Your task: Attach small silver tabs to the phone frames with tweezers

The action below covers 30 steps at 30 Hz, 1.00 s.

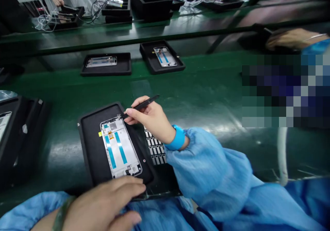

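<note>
My right hand grips black tweezers, their tip at the upper right corner of a silver phone frame. A small metal piece shows at the tip; I cannot tell whether it is pinched. Blue strips and an orange flex part lie in the frame, with a yellow tab at its left edge. The frame sits in a black foam tray. My left hand is open at the frame's lower end, fingers stretched out and thumb apart; contact with the frame is unclear. A sheet of small metal pieces lies right of the tray.
Two black trays with phone frames, one at left and one at right, lie farther back on the green bench. Stacked trays stand at left. A co-worker's hand is at right. Cables and more trays fill the far bench.
</note>
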Each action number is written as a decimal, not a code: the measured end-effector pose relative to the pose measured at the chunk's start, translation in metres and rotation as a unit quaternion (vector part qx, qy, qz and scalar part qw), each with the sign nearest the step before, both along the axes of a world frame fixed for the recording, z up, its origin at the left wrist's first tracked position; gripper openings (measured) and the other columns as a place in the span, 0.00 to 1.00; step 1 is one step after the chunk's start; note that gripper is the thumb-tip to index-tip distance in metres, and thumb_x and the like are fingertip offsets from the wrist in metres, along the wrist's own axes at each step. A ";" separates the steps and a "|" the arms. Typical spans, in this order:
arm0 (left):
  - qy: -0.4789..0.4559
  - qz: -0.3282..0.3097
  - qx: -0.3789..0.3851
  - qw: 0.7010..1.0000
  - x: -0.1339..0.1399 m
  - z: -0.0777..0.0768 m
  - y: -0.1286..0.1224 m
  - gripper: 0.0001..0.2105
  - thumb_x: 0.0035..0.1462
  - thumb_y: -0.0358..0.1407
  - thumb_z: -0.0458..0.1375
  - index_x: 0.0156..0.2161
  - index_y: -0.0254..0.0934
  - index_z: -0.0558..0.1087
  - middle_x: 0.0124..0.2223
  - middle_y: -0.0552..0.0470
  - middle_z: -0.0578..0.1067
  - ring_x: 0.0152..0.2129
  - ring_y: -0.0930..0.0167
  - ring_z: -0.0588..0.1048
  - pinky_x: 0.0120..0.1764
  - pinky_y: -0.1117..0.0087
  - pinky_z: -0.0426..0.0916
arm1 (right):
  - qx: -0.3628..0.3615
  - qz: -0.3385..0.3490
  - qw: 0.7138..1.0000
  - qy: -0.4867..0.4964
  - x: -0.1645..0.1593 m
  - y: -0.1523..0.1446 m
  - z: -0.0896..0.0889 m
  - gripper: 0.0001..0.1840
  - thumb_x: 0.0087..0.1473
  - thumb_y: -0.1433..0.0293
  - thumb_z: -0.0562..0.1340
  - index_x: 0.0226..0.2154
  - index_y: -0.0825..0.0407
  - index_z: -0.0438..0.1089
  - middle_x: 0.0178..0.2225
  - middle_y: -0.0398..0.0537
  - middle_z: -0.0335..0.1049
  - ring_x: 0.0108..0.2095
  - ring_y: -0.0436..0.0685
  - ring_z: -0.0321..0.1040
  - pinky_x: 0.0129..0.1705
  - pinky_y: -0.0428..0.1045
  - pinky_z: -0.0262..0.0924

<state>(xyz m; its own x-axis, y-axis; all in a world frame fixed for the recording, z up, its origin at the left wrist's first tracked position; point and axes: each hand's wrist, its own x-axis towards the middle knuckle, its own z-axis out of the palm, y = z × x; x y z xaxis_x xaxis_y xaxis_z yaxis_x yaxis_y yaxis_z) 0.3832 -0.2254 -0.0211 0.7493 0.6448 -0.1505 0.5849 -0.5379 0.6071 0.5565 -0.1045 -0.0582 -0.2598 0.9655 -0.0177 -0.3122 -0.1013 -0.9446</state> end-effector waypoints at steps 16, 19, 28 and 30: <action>0.008 0.152 0.248 0.957 -0.058 -0.057 0.082 0.09 0.58 0.37 0.54 0.44 0.40 0.67 0.49 0.50 0.72 0.51 0.67 0.67 0.52 0.60 0.59 | -0.032 0.052 0.993 -0.098 -0.026 0.017 -0.022 0.16 0.44 0.64 0.67 0.28 0.52 0.59 0.17 0.36 0.66 0.21 0.50 0.72 0.23 0.43 0.69; 0.015 0.155 0.244 0.957 -0.057 -0.055 0.079 0.09 0.59 0.37 0.54 0.44 0.40 0.67 0.50 0.49 0.72 0.52 0.66 0.66 0.52 0.59 0.59 | -0.018 0.057 0.990 -0.126 -0.025 0.014 -0.020 0.16 0.44 0.65 0.67 0.28 0.51 0.59 0.18 0.36 0.66 0.22 0.50 0.73 0.24 0.43 0.69; 0.013 0.153 0.255 0.955 -0.057 -0.054 0.079 0.09 0.58 0.36 0.54 0.44 0.39 0.68 0.50 0.48 0.72 0.51 0.65 0.67 0.51 0.59 0.59 | 0.019 0.061 0.985 -0.160 -0.026 0.012 -0.021 0.13 0.48 0.66 0.64 0.29 0.51 0.58 0.20 0.36 0.66 0.23 0.50 0.73 0.25 0.43 0.68; 0.015 0.152 0.257 0.954 -0.057 -0.053 0.079 0.10 0.58 0.36 0.54 0.44 0.38 0.68 0.50 0.48 0.72 0.51 0.65 0.67 0.51 0.59 0.60 | 0.020 0.059 0.985 -0.163 -0.026 0.012 -0.020 0.12 0.48 0.66 0.64 0.29 0.51 0.58 0.20 0.36 0.66 0.24 0.50 0.73 0.25 0.44 0.68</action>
<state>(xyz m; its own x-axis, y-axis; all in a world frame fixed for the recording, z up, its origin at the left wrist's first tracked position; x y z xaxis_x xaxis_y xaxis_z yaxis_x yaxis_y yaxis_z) 0.3259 -0.1460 -0.0745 0.5154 0.8266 0.2262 0.7744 -0.5622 0.2902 0.5300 -0.0928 -0.0784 -0.3578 0.9303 -0.0805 0.0198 -0.0787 -0.9967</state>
